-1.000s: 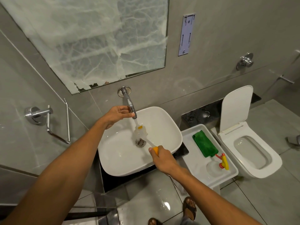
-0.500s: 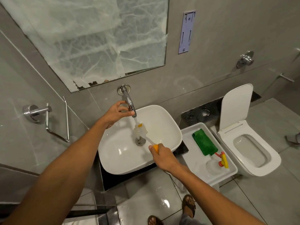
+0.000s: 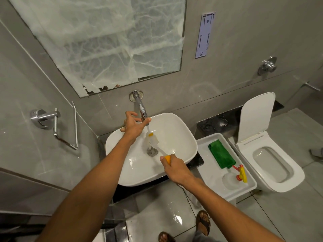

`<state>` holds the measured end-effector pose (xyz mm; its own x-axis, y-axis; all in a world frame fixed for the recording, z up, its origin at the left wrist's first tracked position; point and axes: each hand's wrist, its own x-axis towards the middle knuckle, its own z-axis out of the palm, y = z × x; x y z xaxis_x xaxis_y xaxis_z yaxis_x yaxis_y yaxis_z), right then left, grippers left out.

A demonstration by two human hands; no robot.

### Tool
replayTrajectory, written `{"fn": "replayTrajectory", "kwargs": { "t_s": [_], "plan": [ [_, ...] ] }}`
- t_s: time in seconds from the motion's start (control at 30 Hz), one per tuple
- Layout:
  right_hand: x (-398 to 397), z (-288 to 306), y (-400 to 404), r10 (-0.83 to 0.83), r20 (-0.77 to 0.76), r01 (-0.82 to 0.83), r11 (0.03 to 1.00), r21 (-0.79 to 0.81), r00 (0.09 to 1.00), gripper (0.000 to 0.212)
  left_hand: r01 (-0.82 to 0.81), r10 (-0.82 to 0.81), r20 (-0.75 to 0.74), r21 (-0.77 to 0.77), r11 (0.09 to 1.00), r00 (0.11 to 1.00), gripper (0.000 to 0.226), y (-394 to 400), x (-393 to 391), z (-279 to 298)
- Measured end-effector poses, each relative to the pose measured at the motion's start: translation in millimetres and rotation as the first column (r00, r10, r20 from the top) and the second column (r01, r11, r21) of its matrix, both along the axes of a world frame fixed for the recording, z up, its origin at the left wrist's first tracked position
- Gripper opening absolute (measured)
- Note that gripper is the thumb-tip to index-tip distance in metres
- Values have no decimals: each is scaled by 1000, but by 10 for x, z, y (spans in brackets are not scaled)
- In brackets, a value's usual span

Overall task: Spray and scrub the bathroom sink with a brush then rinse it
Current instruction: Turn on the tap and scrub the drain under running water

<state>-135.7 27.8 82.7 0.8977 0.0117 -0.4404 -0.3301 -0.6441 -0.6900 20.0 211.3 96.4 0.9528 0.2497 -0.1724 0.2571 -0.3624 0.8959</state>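
Both arms bare, no sleeves anywhere in frame. Left hand (image 3: 133, 124) and right hand (image 3: 176, 169): no rings, no watch, no gloves. Bottom centre of frame: two feet in dark brown open-toe sandals (image 3: 202, 222), wide strap across, toes showing. Bit of grey trouser leg (image 3: 201, 237) at bottom edge.

Dim, warm, even indoor light, shadows soft. Specular glare on the wet floor tile (image 3: 176, 219) below the right hand (image 3: 176, 169), small highlights on the chrome tap (image 3: 142, 109) beside the left fingers (image 3: 130, 114). Strong wide-angle bowing at edges (wall lines curve). Focus mostly sharp, corners slightly soft.
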Motion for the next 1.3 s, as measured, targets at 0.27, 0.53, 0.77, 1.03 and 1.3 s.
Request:
{"fn": "replayTrajectory", "kwargs": {
  "t_s": [0.27,0.53,0.77,1.03,1.3],
  "plan": [
    [63,-1,21,-7,7,7,1000,3,1000,55,-211,153,188,342,916,970,53,-382,-84,-21],
    [46,-94,-189,-26,-7,26,997,66,1000,55,-143,115,122,253,957,986,86,-275,-243,-126],
    [-24,-314,-924,-258,39,243,943,227,965,42,-108,123,-90,163,981,988,80,-641,-590,-581],
    [-196,-707,-2127,-408,27,403,910,101,913,37,374,-412,-19,455,808,911,95,-1630,-541,-901],
    [-190,-1639,-2519,-393,-190,393,919,-41,900,41,504,-600,-98,658,560,794,97,-2149,-564,-1546]
  ]
}}
